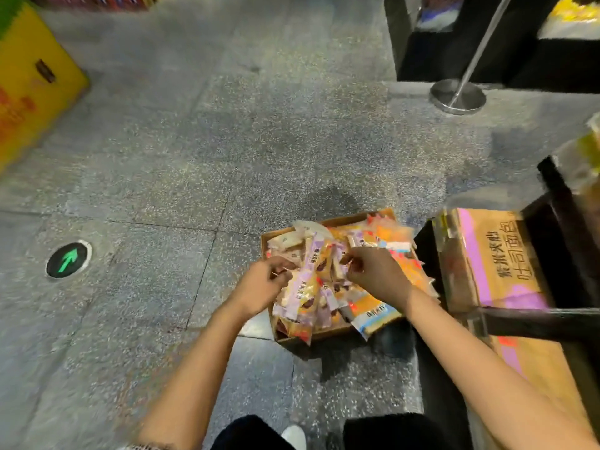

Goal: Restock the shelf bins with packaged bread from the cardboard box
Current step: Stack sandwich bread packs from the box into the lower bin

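Hands over cardboard box (328,222) on floor: left hand (264,282) and right hand (376,276) fingers each pinching bread packets (308,280).

Under my hands the bread packets (373,311) are thin glossy plastic film, crinkled and catching the light, piled in a shallow tray of matt brown cardboard (328,224). To my right the printed carton (496,264) is the same dull corrugated board, its top sealed with shiny clear tape. The floor (227,141) is speckled grey stone, smooth with a faint sheen. Far right, the stanchion base (457,96) is polished metal, mirror-bright. The arrow marker (67,260) set in the floor looks like glossy glass or plastic.
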Available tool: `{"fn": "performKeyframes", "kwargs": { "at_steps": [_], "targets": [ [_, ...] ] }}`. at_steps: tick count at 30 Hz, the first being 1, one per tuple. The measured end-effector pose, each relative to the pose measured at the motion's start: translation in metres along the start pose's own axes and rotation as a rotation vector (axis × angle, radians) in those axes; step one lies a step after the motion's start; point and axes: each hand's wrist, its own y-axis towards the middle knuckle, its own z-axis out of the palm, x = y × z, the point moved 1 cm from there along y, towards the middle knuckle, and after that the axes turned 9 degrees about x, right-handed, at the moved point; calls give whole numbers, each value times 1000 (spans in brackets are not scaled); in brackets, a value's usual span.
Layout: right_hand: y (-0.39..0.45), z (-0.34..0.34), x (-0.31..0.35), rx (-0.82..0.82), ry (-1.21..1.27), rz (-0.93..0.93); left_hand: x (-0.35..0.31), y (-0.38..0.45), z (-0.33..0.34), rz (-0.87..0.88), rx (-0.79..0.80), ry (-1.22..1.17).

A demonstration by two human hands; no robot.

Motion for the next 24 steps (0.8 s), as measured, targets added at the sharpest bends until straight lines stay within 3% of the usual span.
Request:
{"fn": "performKeyframes", "kwargs": {
  "at_steps": [12, 16, 18, 20, 24],
  "targets": [
    [163, 133, -114, -225, -13, 208, 145, 144, 78, 164, -326, -241],
    [177, 145, -111, -264, -67, 271, 149, 164, 69, 208, -410, -196],
    [179, 148, -107, -309, -55, 275, 141, 165, 64, 235, -453, -297],
    [178, 152, -107, -328, -1, 286, 142, 165, 66, 200, -467, -383],
    [174, 154, -109, -418, 209, 264, 140, 166, 79, 189, -401, -331]
  ]
}}
